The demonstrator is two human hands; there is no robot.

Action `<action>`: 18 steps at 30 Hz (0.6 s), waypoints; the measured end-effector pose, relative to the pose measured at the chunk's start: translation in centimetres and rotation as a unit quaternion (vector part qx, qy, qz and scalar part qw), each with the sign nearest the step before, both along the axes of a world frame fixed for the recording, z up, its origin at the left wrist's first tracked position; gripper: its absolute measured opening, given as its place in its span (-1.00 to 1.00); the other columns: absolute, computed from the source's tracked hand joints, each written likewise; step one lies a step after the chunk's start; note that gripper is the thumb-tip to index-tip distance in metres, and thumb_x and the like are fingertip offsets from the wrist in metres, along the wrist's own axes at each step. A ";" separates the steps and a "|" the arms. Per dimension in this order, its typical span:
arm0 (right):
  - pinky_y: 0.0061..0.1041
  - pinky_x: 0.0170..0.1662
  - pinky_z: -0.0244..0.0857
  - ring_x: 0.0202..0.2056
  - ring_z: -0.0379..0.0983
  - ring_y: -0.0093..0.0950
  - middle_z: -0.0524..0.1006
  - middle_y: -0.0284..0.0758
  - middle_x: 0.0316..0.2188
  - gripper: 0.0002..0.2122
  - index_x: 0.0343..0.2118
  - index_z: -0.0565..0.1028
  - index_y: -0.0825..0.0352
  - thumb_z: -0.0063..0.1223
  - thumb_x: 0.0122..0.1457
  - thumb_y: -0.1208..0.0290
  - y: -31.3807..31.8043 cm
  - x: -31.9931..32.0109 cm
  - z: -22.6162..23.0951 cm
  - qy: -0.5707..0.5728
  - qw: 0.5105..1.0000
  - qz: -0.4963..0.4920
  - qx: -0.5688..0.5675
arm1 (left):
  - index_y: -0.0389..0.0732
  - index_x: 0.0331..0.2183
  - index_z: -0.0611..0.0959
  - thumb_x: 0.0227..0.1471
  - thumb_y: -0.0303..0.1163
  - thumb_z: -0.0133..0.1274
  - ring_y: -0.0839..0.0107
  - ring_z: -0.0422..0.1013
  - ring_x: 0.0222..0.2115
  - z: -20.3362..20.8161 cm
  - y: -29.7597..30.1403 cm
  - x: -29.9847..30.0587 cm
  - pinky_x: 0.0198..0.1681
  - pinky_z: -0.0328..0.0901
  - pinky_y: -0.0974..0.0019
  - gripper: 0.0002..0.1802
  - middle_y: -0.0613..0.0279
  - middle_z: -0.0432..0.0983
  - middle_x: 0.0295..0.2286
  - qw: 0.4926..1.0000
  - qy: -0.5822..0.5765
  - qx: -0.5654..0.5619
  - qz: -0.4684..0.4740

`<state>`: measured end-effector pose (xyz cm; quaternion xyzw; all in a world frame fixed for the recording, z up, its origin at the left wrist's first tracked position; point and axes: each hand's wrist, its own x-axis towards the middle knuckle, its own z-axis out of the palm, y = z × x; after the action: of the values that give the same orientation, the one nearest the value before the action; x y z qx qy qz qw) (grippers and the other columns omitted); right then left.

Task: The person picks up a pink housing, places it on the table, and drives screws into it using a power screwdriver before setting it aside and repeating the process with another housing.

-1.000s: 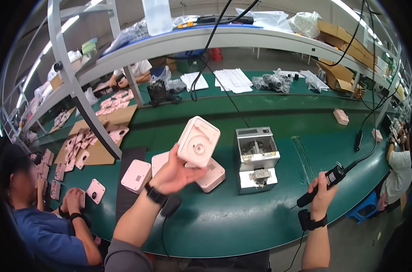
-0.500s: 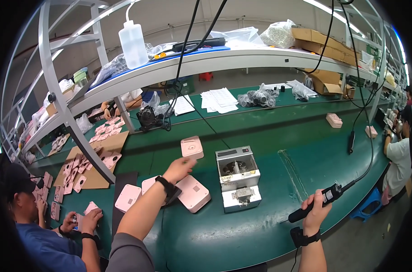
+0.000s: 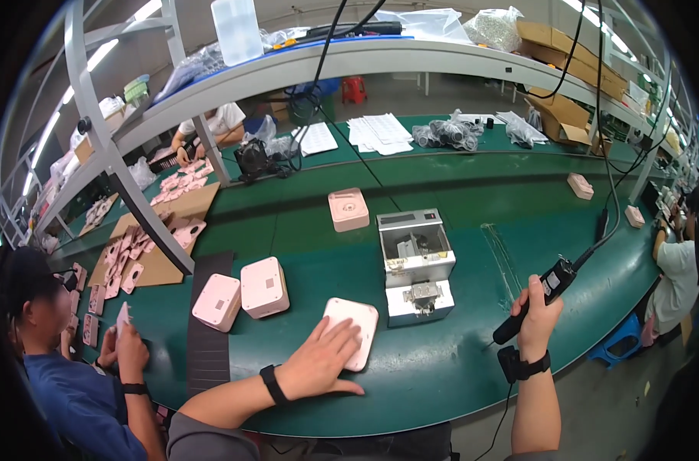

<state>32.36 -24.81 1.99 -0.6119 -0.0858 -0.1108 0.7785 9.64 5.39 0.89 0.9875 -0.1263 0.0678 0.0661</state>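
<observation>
My left hand [image 3: 322,365] rests with its fingers laid flat and thumb spread on a pink square box-shaped housing [image 3: 367,321] near the bench's front edge. In my right hand [image 3: 539,315] is a black corded electric screwdriver [image 3: 553,280], its thin bit pointing down and left above the green bench [image 3: 457,384]. Just left of my left hand's housing are two more pink housings, one [image 3: 264,286] beside the other [image 3: 216,302]. Farther back lies another pink housing [image 3: 348,209] with a round recess facing up. Between my hands stands a silver screw feeder [image 3: 417,265].
At the left, a co-worker [image 3: 73,369] handles a pink part. Several pink panels lie on cardboard [image 3: 180,265] there. A metal shelf [image 3: 326,65] spans the bench above papers [image 3: 378,134] and bagged parts. The screwdriver's cable [image 3: 614,207] hangs at the right, near a blue stool [image 3: 620,342].
My left hand has come down and nearer onto the pink housing, which has shifted toward me and turned. My right hand still holds the screwdriver. The head view has tilted lower.
</observation>
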 end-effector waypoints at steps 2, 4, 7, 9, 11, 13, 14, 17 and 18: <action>-0.53 -0.63 0.19 -0.72 0.29 -0.54 0.34 -0.39 -0.68 -0.79 -0.37 0.37 0.35 0.10 0.25 0.33 0.0 -0.1 -0.2 -0.002 1.000 -0.005 0.009 | -0.27 0.09 0.48 -0.14 0.20 0.26 -0.23 0.12 0.20 0.5 -1.1 -1.5 0.25 0.06 -0.20 -0.09 -0.32 0.23 0.10 0.999 0.013 -0.032 0.027; -0.53 -0.63 0.19 -0.72 0.29 -0.54 0.34 -0.39 -0.68 -0.79 -0.37 0.38 0.35 0.10 0.25 0.33 -0.1 -0.2 -0.1 0.004 1.000 -0.019 0.000 | -0.24 0.10 0.48 -0.14 0.15 0.29 -0.24 0.12 0.20 0.6 -2.0 -2.7 0.24 0.06 -0.22 -0.11 -0.32 0.22 0.10 0.997 0.029 -0.061 0.030; -0.54 -0.62 0.19 -0.71 0.29 -0.55 0.34 -0.39 -0.68 -0.79 -0.36 0.39 0.35 0.11 0.25 0.33 0.5 -0.6 0.1 -0.005 1.000 -0.016 -0.005 | -0.18 0.11 0.49 -0.15 -0.02 0.36 -0.23 0.13 0.20 0.2 -2.6 -4.0 0.22 0.14 -0.16 -0.17 -0.33 0.16 0.13 0.986 0.004 -0.097 0.132; -0.54 -0.61 0.20 -0.71 0.30 -0.55 0.35 -0.39 -0.67 -0.80 -0.35 0.39 0.36 0.11 0.25 0.33 0.9 -1.0 0.5 -0.025 1.000 -0.001 -0.004 | -0.17 0.12 0.49 -0.15 -0.06 0.36 -0.24 0.13 0.19 0.0 -2.2 -4.0 0.20 0.18 -0.13 -0.19 -0.32 0.13 0.15 0.988 0.014 -0.115 0.106; -0.54 -0.61 0.20 -0.70 0.30 -0.56 0.35 -0.39 -0.67 -0.80 -0.35 0.40 0.36 0.11 0.25 0.33 1.1 -1.2 0.5 -0.038 0.999 0.004 -0.011 | -0.13 0.12 0.49 -0.16 -0.13 0.38 -0.24 0.13 0.19 -0.1 -1.6 -3.1 0.18 0.24 -0.07 -0.20 -0.30 0.09 0.17 0.989 0.013 -0.131 0.072; -0.53 -0.60 0.21 -0.70 0.30 -0.56 0.36 -0.38 -0.66 -0.81 -0.35 0.40 0.36 0.10 0.24 0.34 1.2 -1.2 0.7 -0.041 0.997 0.019 -0.056 | -0.12 0.13 0.48 -0.17 -0.14 0.39 -0.24 0.13 0.19 -0.2 -2.4 -1.7 0.17 0.26 -0.04 -0.19 -0.30 0.08 0.18 0.987 0.014 -0.150 0.050; -0.53 -0.59 0.21 -0.69 0.30 -0.56 0.36 -0.38 -0.66 -0.81 -0.35 0.40 0.36 0.10 0.24 0.34 1.7 -1.2 0.8 -0.041 0.996 0.031 -0.075 | -0.11 0.14 0.46 -0.18 -0.15 0.39 -0.24 0.12 0.19 -0.3 -3.0 -1.1 0.16 0.27 -0.02 -0.17 -0.30 0.06 0.18 0.986 0.017 -0.160 0.036; -0.51 -0.58 0.23 -0.69 0.31 -0.54 0.38 -0.36 -0.65 -0.83 -0.33 0.40 0.36 0.08 0.23 0.37 3.7 -1.5 2.0 -0.056 0.985 0.052 -0.157 | -0.08 0.17 0.43 -0.18 -0.17 0.40 -0.23 0.15 0.18 -0.5 -4.5 -0.2 0.14 0.30 0.01 -0.14 -0.28 0.05 0.19 0.981 0.018 -0.193 0.022; -0.50 -0.58 0.24 -0.68 0.31 -0.53 0.38 -0.35 -0.64 -0.84 -0.32 0.39 0.37 0.07 0.23 0.38 4.3 -1.7 2.5 -0.063 0.977 0.061 -0.195 | -0.05 0.18 0.42 -0.18 -0.18 0.39 -0.22 0.18 0.16 -0.5 -4.9 0.0 0.13 0.31 0.02 -0.12 -0.26 0.06 0.18 0.977 0.018 -0.213 0.023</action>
<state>30.68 -20.53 4.44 -0.7376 -0.1917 -0.0821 0.6423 9.61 0.46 0.39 0.9546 -0.0849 0.0766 0.2751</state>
